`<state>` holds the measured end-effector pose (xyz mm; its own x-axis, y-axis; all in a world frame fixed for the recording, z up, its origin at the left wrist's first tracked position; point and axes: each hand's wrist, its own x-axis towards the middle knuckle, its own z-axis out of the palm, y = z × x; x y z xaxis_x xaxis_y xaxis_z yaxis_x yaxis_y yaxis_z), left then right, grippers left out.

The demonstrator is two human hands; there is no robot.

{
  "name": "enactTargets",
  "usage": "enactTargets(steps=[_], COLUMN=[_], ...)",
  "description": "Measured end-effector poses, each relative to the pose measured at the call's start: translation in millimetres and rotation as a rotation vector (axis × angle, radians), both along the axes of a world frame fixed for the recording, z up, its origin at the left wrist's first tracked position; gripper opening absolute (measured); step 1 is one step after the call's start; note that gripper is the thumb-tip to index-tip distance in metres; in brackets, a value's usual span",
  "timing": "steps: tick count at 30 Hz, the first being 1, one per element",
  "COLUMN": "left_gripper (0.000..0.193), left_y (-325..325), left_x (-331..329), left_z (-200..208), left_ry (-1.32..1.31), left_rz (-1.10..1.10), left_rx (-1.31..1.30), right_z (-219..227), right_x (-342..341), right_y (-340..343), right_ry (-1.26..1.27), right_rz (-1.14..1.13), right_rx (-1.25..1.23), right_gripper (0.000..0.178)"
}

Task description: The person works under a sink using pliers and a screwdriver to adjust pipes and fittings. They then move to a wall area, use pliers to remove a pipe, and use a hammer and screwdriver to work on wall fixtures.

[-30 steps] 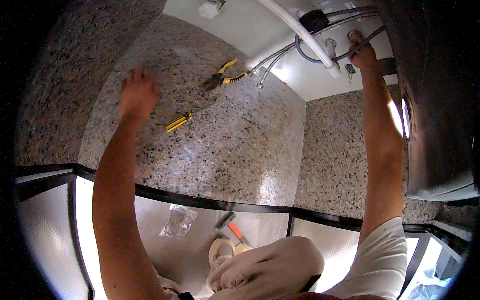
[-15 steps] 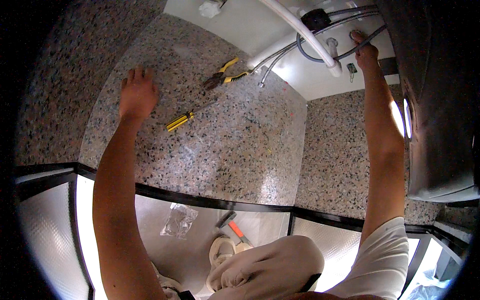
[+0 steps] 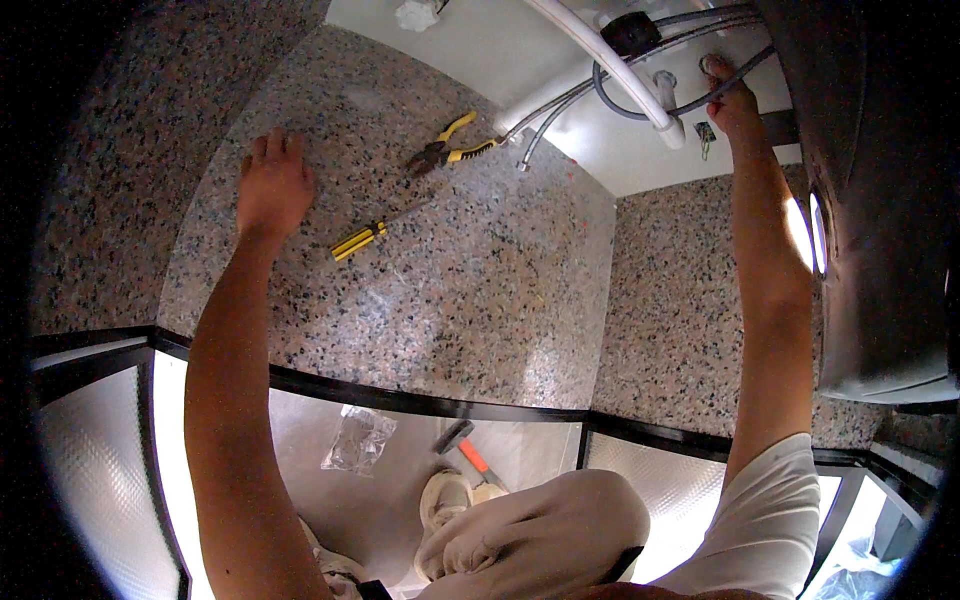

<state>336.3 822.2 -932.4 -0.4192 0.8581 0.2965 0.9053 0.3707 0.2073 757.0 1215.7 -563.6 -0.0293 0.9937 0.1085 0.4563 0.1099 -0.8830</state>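
Observation:
My left hand (image 3: 276, 185) lies palm down on the speckled granite panel (image 3: 470, 290), fingers spread and holding nothing. My right hand (image 3: 735, 100) reaches to the white back wall at the upper right. Its fingers are closed at a small round fitting (image 3: 706, 64) on the wall; what they grip is mostly hidden. A grey flexible hose (image 3: 742, 72) passes by these fingers. Between my arms lie a screwdriver (image 3: 360, 242) with a yellow and black handle and a pair of yellow-handled pliers (image 3: 432, 157), jaws toward the left.
A white pipe (image 3: 610, 65) slants down across the wall, near a capped stub (image 3: 665, 82) and a wall opening with wires (image 3: 706, 135). A dark, bulky body (image 3: 880, 250) stands close beside my right arm. Below the black frame edge, a hammer (image 3: 468, 450) and a clear plastic bag (image 3: 358, 441) lie on the floor.
My right hand has shifted very slightly at the wall fitting. The left hand and the tools stay in place.

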Motion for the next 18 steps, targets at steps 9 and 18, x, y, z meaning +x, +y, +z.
enactTargets(steps=[9,18], left_gripper=[0.046,0.041], left_y=[-2,-3], left_x=[1,0], left_z=[1,7], left_ry=[0.024,0.045], left_rz=[-0.003,-0.012], left_rx=[0.002,-0.029], right_z=[-12,-6], right_x=[30,3], right_y=[51,4], right_ry=[-0.192,0.334], right_rz=[0.458,0.025], right_rx=[0.363,-0.147], right_gripper=[0.034,0.025])
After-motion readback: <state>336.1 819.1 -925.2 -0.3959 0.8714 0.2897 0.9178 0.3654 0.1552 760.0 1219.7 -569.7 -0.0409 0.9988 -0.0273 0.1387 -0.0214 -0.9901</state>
